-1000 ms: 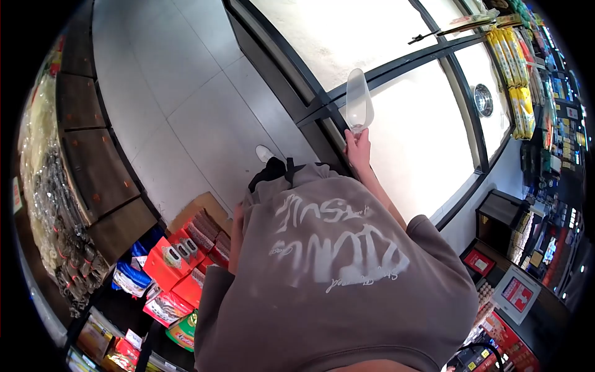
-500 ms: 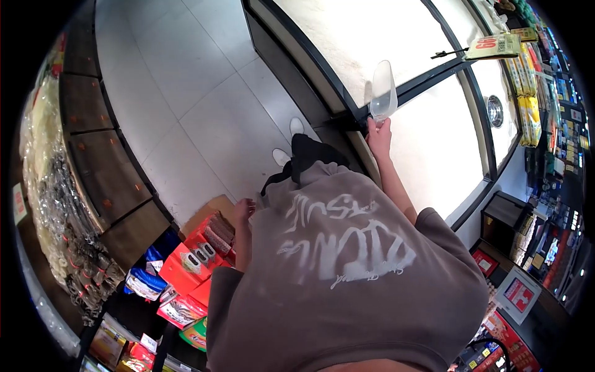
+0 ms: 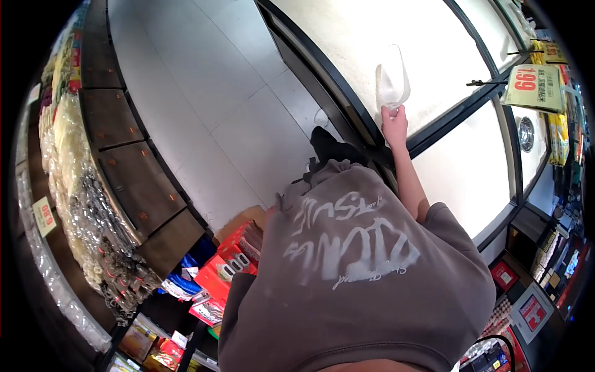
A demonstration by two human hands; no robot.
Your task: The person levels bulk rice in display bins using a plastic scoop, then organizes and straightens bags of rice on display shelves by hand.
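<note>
My right hand [image 3: 395, 127] is closed around the handle of a clear plastic scoop [image 3: 393, 80]. The scoop is over the upper bin, its blade pointing away from me, with the bin's pale, overexposed contents [image 3: 427, 56] behind it. I cannot tell whether the blade touches them or carries any. Only a sliver of my left hand [image 3: 269, 212] shows beside my shirt; its fingers are hidden. It is nearest to the red packages [image 3: 228, 266] low on the left.
Black dividers [image 3: 455, 118] separate the bins on the right. A price sign [image 3: 534, 87] reading 1.99 sticks out above them. Bagged dried goods [image 3: 77, 180] fill the left shelf, over brown drawers [image 3: 133, 180]. Grey floor tiles [image 3: 217, 93] run between.
My right hand has carried the scoop past the divider to over the upper bin. My left hand has slipped mostly out of sight behind my shirt. The view has shifted too.
</note>
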